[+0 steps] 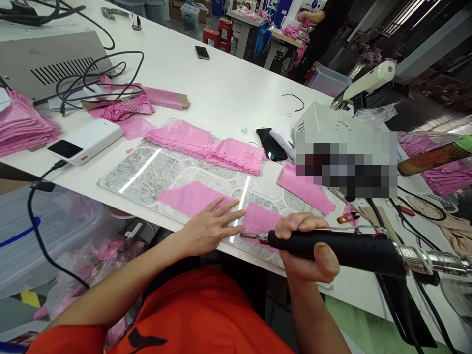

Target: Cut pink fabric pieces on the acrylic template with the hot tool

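Observation:
My left hand (206, 227) lies flat with spread fingers on a pink fabric piece (190, 195). My right hand (308, 250) is wrapped round a black handpiece (342, 248) with a thin metal tip and a ribbed metal hose at its rear. That tip is close to my left fingertips, at the left edge of a second pink fabric piece (260, 219); whether it touches the cloth I cannot tell. Under both pieces is a glossy grey marble-patterned board (132, 172). Stacked pink lace-edged pieces (206, 142) lie along its far side, and a pink strip (306, 189) lies right.
A white power bank (86, 140) and looped black cables (99, 81) are at left, near a grey vented box (47, 59). A partly blurred machine (332, 128) stands right, beside a black phone-like object (272, 144). Another person (320, 34) works at a far table.

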